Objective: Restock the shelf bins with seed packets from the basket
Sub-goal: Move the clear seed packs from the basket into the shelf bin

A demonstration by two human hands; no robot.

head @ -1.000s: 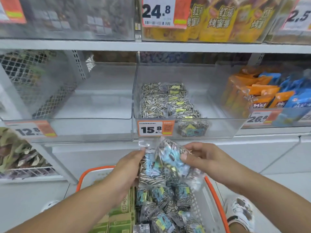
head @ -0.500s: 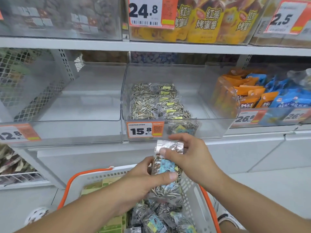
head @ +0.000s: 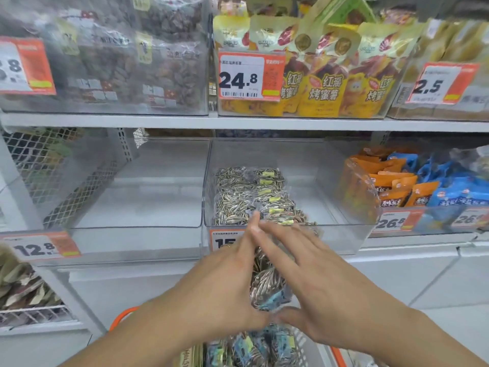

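Seed packets (head: 267,287) sit pressed between both hands, a small upright stack held just in front of the near lip of the middle bin (head: 344,234), above the basket (head: 124,315). Left hand (head: 225,284) flat against the stack's left side, fingers straight and pointing up toward the shelf. Right hand (head: 315,282) flat on the right side, fingers long and slightly spread; fingertips of the two hands meet at the top (motion blur softens the edges). Thumbs close under the bottom of the stack.

Middle bin, clear plastic: a row of striped seed packs (head: 254,197) with yellow tags runs from near to far down its centre. Its price tag (head: 225,239) is half hidden behind the left hand.

Left bin (head: 137,234) carries a 12.8 tag (head: 39,247). Right bin holds orange and blue pouches (head: 412,186).

Basket, orange rim, near edge of view: more packets (head: 254,348) lie inside.
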